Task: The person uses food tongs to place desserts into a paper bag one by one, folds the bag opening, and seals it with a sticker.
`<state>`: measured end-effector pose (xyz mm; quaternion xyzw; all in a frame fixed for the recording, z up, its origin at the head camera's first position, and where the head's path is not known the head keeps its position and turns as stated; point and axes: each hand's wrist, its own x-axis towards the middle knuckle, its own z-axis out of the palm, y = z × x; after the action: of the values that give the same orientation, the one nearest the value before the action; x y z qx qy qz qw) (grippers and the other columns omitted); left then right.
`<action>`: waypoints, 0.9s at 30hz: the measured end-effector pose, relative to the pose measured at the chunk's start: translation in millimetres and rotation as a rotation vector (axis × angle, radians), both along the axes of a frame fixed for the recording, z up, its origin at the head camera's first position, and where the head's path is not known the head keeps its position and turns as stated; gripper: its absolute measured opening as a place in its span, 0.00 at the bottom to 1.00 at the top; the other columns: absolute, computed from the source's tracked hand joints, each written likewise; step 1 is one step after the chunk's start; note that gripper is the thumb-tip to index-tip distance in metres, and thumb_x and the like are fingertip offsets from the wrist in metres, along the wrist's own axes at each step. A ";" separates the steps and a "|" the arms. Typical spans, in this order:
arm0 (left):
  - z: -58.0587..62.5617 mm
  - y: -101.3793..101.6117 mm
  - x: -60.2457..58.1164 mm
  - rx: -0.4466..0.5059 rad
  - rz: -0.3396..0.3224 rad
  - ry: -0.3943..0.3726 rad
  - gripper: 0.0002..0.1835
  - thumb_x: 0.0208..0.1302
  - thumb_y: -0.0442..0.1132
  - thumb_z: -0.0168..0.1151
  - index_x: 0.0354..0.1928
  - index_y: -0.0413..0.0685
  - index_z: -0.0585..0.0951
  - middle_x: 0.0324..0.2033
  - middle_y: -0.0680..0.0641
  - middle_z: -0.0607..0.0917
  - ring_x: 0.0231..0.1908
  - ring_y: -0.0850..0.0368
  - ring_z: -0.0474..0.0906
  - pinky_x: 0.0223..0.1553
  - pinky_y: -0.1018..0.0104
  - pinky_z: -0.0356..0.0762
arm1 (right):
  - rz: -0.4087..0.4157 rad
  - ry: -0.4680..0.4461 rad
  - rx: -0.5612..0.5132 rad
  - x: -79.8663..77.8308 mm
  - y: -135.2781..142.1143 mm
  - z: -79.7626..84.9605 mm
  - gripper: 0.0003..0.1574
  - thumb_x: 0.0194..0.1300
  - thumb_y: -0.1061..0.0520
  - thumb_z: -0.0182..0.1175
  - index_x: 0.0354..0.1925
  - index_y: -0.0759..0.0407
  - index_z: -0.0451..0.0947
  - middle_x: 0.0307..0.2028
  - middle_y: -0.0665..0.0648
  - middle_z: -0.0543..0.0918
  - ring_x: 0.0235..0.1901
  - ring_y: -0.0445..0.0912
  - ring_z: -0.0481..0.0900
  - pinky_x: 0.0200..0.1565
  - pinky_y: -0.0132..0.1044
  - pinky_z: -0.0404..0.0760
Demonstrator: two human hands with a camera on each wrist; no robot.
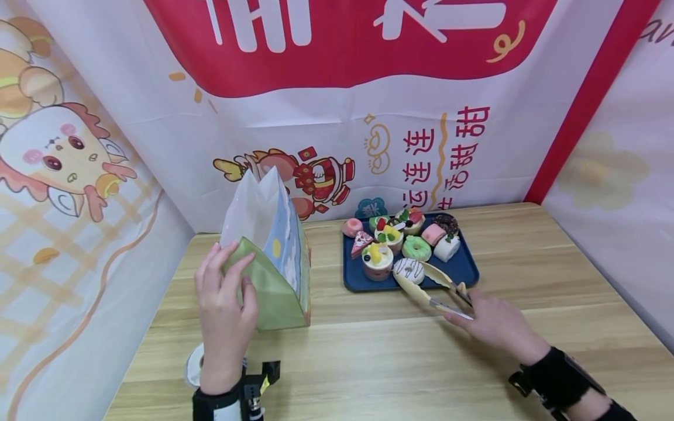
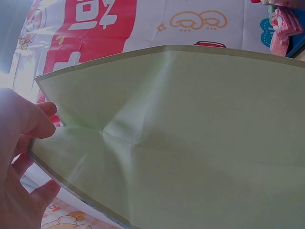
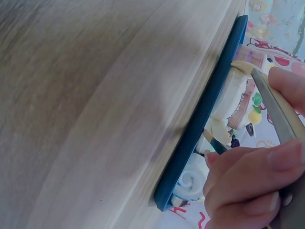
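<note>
My left hand [image 1: 226,304] holds the top edge of an upright gift bag [image 1: 274,292], green on the near side and printed blue on another. Its fingers [image 2: 40,124] lie on both sides of the bag's rim in the left wrist view. With my right hand [image 1: 500,324] I grip a pair of tongs [image 1: 437,304] with cream tips and metal arms. The tips straddle a white donut [image 1: 409,271] with dark stripes at the front edge of a dark blue tray [image 1: 363,285]. In the right wrist view the tongs [image 3: 274,105] reach over the tray's rim.
Several toy-like sweets share the tray, among them a fruit-topped cupcake [image 1: 377,261], a green donut [image 1: 416,248] and a white roll [image 1: 446,248]. A white round object [image 1: 193,365] lies partly behind my left wrist. A printed cloth [image 1: 316,111] hangs behind the wooden table [image 1: 358,362].
</note>
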<state>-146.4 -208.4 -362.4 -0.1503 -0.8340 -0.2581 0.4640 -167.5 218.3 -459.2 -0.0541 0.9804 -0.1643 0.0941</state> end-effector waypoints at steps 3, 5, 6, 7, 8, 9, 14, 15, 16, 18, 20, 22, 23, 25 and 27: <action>0.2 0.0 0.2 -0.003 0.000 0.001 0.17 0.48 0.21 0.53 0.41 0.30 0.82 0.55 0.33 0.75 0.62 0.39 0.60 0.64 0.41 0.60 | 0.009 0.016 0.002 1.1 1.4 0.5 0.51 0.53 0.21 0.50 0.45 0.68 0.72 0.21 0.54 0.73 0.19 0.47 0.69 0.15 0.35 0.66; 0.4 -0.1 0.7 -0.004 -0.002 -0.003 0.17 0.48 0.21 0.53 0.41 0.30 0.82 0.55 0.33 0.75 0.62 0.39 0.60 0.64 0.41 0.59 | 0.014 0.025 0.003 2.0 2.3 0.9 0.52 0.53 0.21 0.49 0.45 0.68 0.72 0.21 0.54 0.73 0.19 0.47 0.70 0.15 0.35 0.67; 0.7 -0.2 0.9 -0.003 -0.003 -0.005 0.17 0.48 0.21 0.53 0.41 0.30 0.82 0.55 0.33 0.75 0.62 0.39 0.59 0.65 0.41 0.59 | 0.016 0.026 0.002 2.5 2.6 1.2 0.52 0.53 0.20 0.49 0.45 0.68 0.71 0.20 0.54 0.72 0.19 0.47 0.70 0.15 0.35 0.67; 0.9 -0.4 1.3 -0.002 -0.003 -0.008 0.17 0.48 0.21 0.53 0.42 0.30 0.82 0.56 0.33 0.75 0.62 0.39 0.59 0.65 0.41 0.59 | 0.018 0.026 0.000 2.8 2.7 1.8 0.52 0.53 0.20 0.49 0.45 0.68 0.71 0.20 0.54 0.72 0.19 0.47 0.70 0.15 0.35 0.67; 1.2 -0.4 1.7 0.000 -0.004 -0.010 0.17 0.48 0.20 0.53 0.42 0.30 0.82 0.56 0.34 0.75 0.62 0.39 0.59 0.65 0.41 0.59 | 0.021 0.027 -0.002 3.2 2.9 2.6 0.53 0.53 0.20 0.48 0.45 0.68 0.71 0.20 0.54 0.72 0.19 0.47 0.70 0.15 0.36 0.67; 1.5 -0.5 2.1 0.001 -0.004 -0.012 0.17 0.48 0.20 0.53 0.42 0.30 0.82 0.56 0.34 0.75 0.62 0.39 0.59 0.65 0.41 0.59 | 0.023 0.028 -0.006 3.6 3.1 3.7 0.53 0.53 0.20 0.48 0.45 0.68 0.71 0.20 0.54 0.72 0.20 0.47 0.70 0.15 0.36 0.67; 2.4 -0.7 3.0 0.001 -0.001 -0.011 0.17 0.48 0.20 0.53 0.42 0.30 0.82 0.55 0.34 0.75 0.62 0.39 0.60 0.64 0.41 0.59 | 0.029 0.018 -0.015 5.2 4.6 11.5 0.57 0.56 0.21 0.47 0.51 0.74 0.69 0.23 0.56 0.74 0.22 0.48 0.71 0.17 0.37 0.69; 2.5 -0.8 3.1 0.001 -0.001 -0.010 0.18 0.48 0.20 0.53 0.42 0.30 0.81 0.55 0.34 0.75 0.62 0.39 0.60 0.64 0.41 0.59 | 0.027 0.014 -0.018 5.1 5.0 13.2 0.57 0.56 0.22 0.47 0.50 0.74 0.69 0.23 0.57 0.75 0.22 0.48 0.72 0.18 0.36 0.69; 2.5 -0.9 3.1 0.002 0.000 -0.009 0.18 0.48 0.20 0.53 0.43 0.30 0.81 0.55 0.34 0.75 0.62 0.39 0.60 0.64 0.41 0.59 | 0.024 0.007 -0.019 4.8 5.3 15.0 0.58 0.56 0.22 0.47 0.51 0.75 0.68 0.23 0.57 0.75 0.22 0.48 0.72 0.18 0.36 0.69; 2.7 -1.0 3.1 0.004 0.001 -0.007 0.18 0.48 0.21 0.53 0.43 0.30 0.81 0.54 0.33 0.76 0.62 0.39 0.60 0.64 0.41 0.59 | 0.018 -0.007 -0.030 4.0 5.9 18.7 0.58 0.57 0.22 0.47 0.51 0.76 0.67 0.24 0.57 0.75 0.22 0.48 0.71 0.18 0.36 0.69; 3.0 -1.2 3.0 0.007 0.000 -0.004 0.18 0.48 0.20 0.52 0.44 0.30 0.81 0.54 0.33 0.76 0.62 0.38 0.60 0.64 0.41 0.59 | 0.013 -0.012 -0.038 2.2 6.6 22.6 0.58 0.57 0.22 0.47 0.51 0.76 0.67 0.23 0.58 0.75 0.21 0.47 0.71 0.18 0.35 0.68; 3.3 -1.5 2.9 0.011 0.001 0.002 0.19 0.48 0.20 0.52 0.45 0.29 0.80 0.54 0.33 0.76 0.61 0.38 0.60 0.64 0.41 0.59 | 0.014 -0.006 -0.047 0.3 7.5 26.6 0.58 0.58 0.23 0.47 0.52 0.78 0.67 0.24 0.60 0.77 0.21 0.48 0.72 0.18 0.36 0.70; 3.5 -1.7 2.9 0.015 0.002 0.004 0.20 0.48 0.20 0.52 0.46 0.29 0.80 0.53 0.33 0.76 0.61 0.38 0.61 0.65 0.41 0.60 | 0.017 0.005 -0.048 -1.1 8.3 28.3 0.58 0.58 0.23 0.47 0.52 0.79 0.67 0.26 0.62 0.79 0.22 0.48 0.73 0.18 0.37 0.72; 3.8 -1.8 2.9 0.022 0.006 0.011 0.21 0.48 0.20 0.52 0.47 0.29 0.79 0.53 0.32 0.76 0.61 0.38 0.61 0.64 0.42 0.60 | 0.023 0.022 -0.047 -3.6 9.9 32.7 0.58 0.59 0.24 0.47 0.53 0.80 0.66 0.29 0.65 0.80 0.23 0.49 0.74 0.19 0.39 0.74; 4.0 -1.8 2.9 0.032 0.011 0.018 0.22 0.48 0.21 0.52 0.49 0.28 0.78 0.52 0.32 0.76 0.61 0.38 0.61 0.65 0.42 0.60 | 0.032 0.053 -0.051 -5.6 11.6 36.7 0.59 0.59 0.25 0.47 0.55 0.80 0.64 0.35 0.70 0.81 0.25 0.50 0.75 0.21 0.41 0.76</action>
<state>-143.5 -210.1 -358.4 -0.1408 -0.8264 -0.2674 0.4751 -173.1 229.9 -422.6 -0.0767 0.9770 -0.1864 0.0695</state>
